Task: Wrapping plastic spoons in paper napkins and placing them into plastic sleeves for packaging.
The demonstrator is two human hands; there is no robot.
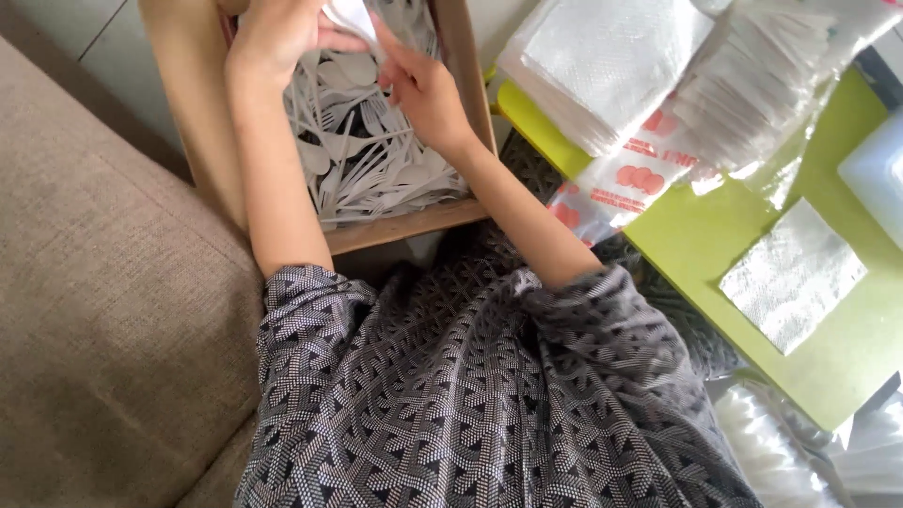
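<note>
A green table (715, 245) stands at the right. On its far end lie stacks of white napkins (611, 66) in clear wrapping, and a single napkin (793, 273) lies near its middle. Left of it stretches a beige sofa cushion (103, 310).

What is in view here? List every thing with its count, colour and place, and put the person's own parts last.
cardboard box: one, brown, top centre
plastic cutlery: many pieces, white, heaped in the box
napkin stacks: two, white, in printed plastic wrap, upper right
loose napkin: one, white, on the green surface
green surface: one, right
sofa: one, beige, left
patterned garment: one, grey, bottom centre
left hand: over the box
right hand: over the box, pinching a white piece
</note>
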